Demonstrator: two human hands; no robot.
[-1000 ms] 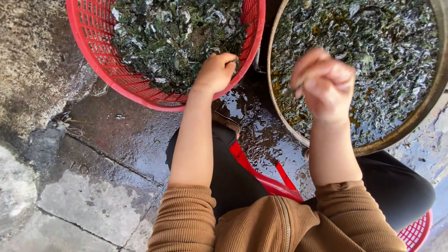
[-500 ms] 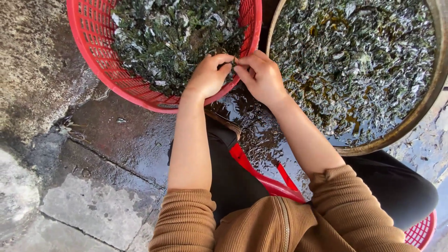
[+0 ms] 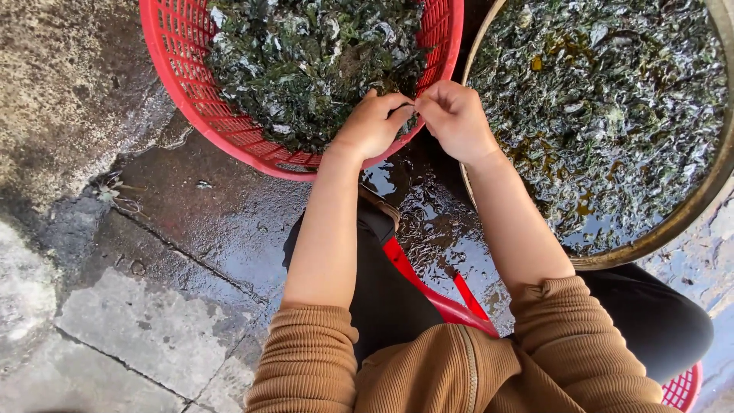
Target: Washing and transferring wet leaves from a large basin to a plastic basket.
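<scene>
Left hand (image 3: 372, 122) and right hand (image 3: 456, 118) both pinched one small dark leaf piece (image 3: 413, 107) between their fingertips, just over the red basket (image 3: 191, 99) rim, metal basin (image 3: 688, 214) right of the grip.

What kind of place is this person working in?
Probably an outdoor yard or wash area where leafy greens or seaweed are sorted by hand. The ground is wet stone paving, and a red plastic basket and a wide metal basin both hold wet dark green leaves.
</scene>
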